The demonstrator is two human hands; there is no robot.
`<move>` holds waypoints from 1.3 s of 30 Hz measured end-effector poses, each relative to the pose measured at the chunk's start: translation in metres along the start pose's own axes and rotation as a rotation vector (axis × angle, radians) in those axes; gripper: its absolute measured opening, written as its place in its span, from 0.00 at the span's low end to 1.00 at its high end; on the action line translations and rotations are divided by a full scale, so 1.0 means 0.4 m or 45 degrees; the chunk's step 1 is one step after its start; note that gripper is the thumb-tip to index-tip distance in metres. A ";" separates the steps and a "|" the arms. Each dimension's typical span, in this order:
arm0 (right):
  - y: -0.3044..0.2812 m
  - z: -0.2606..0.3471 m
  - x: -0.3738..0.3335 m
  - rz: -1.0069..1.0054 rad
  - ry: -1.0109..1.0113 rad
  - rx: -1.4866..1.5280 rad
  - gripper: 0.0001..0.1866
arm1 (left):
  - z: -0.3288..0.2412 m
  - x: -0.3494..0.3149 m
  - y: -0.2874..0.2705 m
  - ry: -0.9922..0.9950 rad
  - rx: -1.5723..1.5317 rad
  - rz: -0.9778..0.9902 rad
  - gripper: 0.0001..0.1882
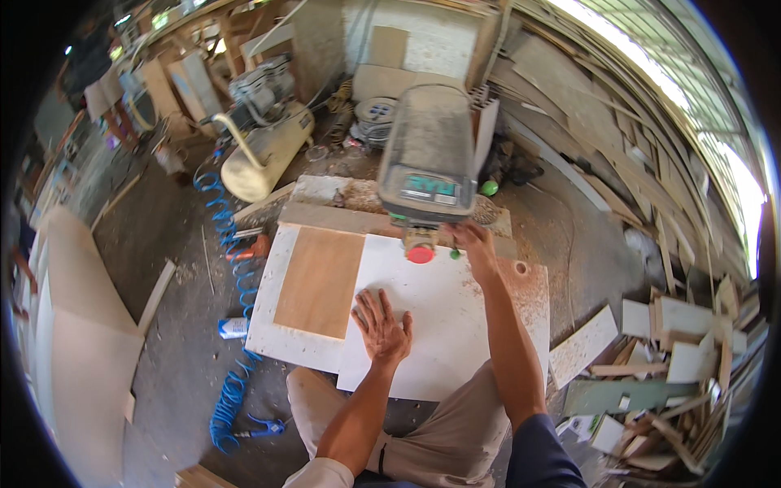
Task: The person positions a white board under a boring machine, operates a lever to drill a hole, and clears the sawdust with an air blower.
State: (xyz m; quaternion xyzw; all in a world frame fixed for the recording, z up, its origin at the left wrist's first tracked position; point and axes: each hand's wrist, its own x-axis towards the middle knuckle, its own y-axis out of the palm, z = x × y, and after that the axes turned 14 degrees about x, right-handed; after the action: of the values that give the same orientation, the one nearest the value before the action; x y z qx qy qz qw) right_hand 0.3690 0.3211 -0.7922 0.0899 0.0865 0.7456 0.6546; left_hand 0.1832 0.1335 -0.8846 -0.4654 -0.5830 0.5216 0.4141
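Note:
My left hand (pixel 382 327) lies flat with fingers spread on a white panel (pixel 423 342), close to its left edge. Beside it, a brown wooden sheet (pixel 320 281) rests on the white worktable (pixel 267 325). A dusty drill press (pixel 427 154) with a dark head rises over the far side of the panel. Its red round part (pixel 420 254) hangs just above the panel. At the right of the machine, my right hand (pixel 472 241) is closed around a feed handle, its fingers partly hidden. Green knobs (pixel 488 189) show near that hand.
Sawdust covers the table's right side. On the left are a cream air compressor (pixel 264 163), a coiled blue hose (pixel 230 398) with a blue air gun (pixel 267 426), and an orange tool (pixel 250 248). Wood offcuts (pixel 651 390) pile up at the right. A person (pixel 102 81) stands far left.

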 end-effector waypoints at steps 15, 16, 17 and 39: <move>0.106 0.226 0.125 -0.069 -0.195 0.688 0.28 | -0.003 0.005 0.001 -0.083 0.189 0.067 0.44; 0.106 0.230 0.119 -0.125 -0.199 0.621 0.27 | -0.007 0.006 0.002 -0.081 0.185 0.066 0.45; 0.102 0.237 0.114 -0.100 -0.189 0.683 0.25 | -0.010 0.008 0.002 -0.080 0.182 0.065 0.45; 0.185 0.248 0.108 -0.374 -0.296 0.576 0.15 | -0.030 0.016 -0.028 -0.120 0.261 0.195 0.52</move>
State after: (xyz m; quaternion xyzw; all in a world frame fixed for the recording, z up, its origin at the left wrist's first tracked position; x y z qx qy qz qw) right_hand 0.3169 0.3555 -0.6768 0.3049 0.1868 0.5895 0.7243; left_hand 0.1921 0.1419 -0.8720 -0.4385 -0.5082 0.6299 0.3907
